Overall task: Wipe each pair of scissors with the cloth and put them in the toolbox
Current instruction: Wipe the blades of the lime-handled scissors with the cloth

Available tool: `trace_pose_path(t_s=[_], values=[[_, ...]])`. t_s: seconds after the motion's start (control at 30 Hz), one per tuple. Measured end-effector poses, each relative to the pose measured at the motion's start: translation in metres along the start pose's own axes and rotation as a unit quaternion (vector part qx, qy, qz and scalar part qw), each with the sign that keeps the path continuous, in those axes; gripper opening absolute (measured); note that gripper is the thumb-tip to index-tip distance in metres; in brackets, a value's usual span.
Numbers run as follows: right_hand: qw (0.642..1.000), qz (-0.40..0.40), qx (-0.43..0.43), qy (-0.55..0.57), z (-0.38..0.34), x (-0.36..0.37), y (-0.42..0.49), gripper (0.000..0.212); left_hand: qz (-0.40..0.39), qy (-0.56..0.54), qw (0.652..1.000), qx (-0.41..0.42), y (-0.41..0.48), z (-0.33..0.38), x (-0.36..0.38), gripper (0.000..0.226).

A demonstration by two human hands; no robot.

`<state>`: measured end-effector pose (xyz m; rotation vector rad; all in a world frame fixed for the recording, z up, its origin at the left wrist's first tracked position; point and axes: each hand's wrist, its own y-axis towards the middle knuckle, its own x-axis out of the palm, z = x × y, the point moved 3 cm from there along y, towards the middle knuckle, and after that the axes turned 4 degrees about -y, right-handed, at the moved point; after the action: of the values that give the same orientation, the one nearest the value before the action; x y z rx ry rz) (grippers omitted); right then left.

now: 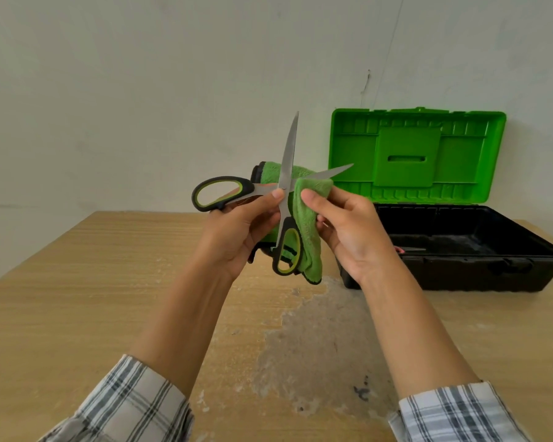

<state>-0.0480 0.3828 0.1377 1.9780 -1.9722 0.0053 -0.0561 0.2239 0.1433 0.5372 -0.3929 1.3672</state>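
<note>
A person holds the scissors [284,186] splayed open above the table [109,282], one blade pointing to 12 o'clock, the other to 2 o'clock. The left hand [243,224] grips them at the pivot, thumb on top and fingers curled beneath. The right hand [348,228] pinches the green cloth [304,224] round the base of the 2 o'clock blade. The open toolbox [460,269] sits at 3 o'clock, nearer the right hand. The wipe likely runs outward along that blade, towards the box.
</note>
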Motion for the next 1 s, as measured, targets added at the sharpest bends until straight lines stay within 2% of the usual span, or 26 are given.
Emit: trace_pose_path(t_s=[0.13, 0.23, 0.63, 0.77, 0.87, 1.0], values=[[0.997, 0.039, -0.017, -0.058, 0.004, 0.003, -0.001, 0.011, 0.009, 0.019, 1.000, 0.007, -0.001, -0.001, 0.000, 0.010], [0.994, 0.075, -0.034, -0.070, 0.007, 0.008, -0.003, 0.010, 0.014, 0.030, 0.999, 0.007, -0.001, -0.002, 0.001, 0.010], [0.986, 0.166, 0.002, -0.015, 0.000, -0.009, 0.000, 0.006, 0.015, 0.041, 0.999, -0.025, 0.002, 0.002, -0.008, 0.012], [0.990, 0.143, 0.012, -0.014, -0.007, -0.026, -0.001, 0.006, 0.012, 0.053, 0.998, -0.033, 0.003, 0.006, -0.011, 0.008], [0.992, 0.122, 0.012, -0.033, -0.018, -0.045, -0.003, 0.005, 0.010, 0.075, 0.996, -0.046, 0.003, 0.012, -0.018, 0.015], [0.988, 0.093, -0.035, -0.118, -0.033, -0.066, -0.004, 0.010, -0.007, 0.106, 0.992, -0.061, 0.003, 0.015, -0.021, 0.016]])
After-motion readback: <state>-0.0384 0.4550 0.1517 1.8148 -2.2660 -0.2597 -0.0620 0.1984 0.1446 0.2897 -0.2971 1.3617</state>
